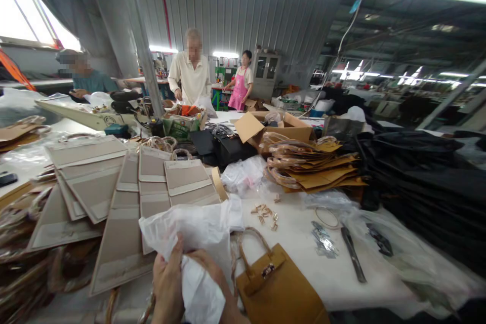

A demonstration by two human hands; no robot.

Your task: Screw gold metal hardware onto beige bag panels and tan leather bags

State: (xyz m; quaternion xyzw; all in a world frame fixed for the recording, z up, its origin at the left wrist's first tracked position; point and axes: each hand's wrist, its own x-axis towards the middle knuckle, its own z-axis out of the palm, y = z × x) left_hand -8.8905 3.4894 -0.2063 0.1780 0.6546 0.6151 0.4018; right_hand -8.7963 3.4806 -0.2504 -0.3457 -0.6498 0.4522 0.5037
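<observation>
A crumpled sheet of thin white paper [190,225] is bunched between my two hands above the front of the table. My left hand [169,281] grips it from the left, thumb upright against the sheet. Partly covered by a hanging fold, my right hand [210,268] has its fingers curled into the paper. Just right of my hands lies a mustard-brown handbag [281,288] with a raised handle and a metal clasp on its flap. Flat grey-beige bag panels [125,243] lie overlapped on the left.
Gold-coloured metal fittings [266,211], small silver pieces [324,240] and a dark-handled tool [353,254] lie on the white table [288,243]. Stacked brown bags [319,167] and an open carton [290,129] stand behind. Dark material [425,177] is piled right. Several people are farther back.
</observation>
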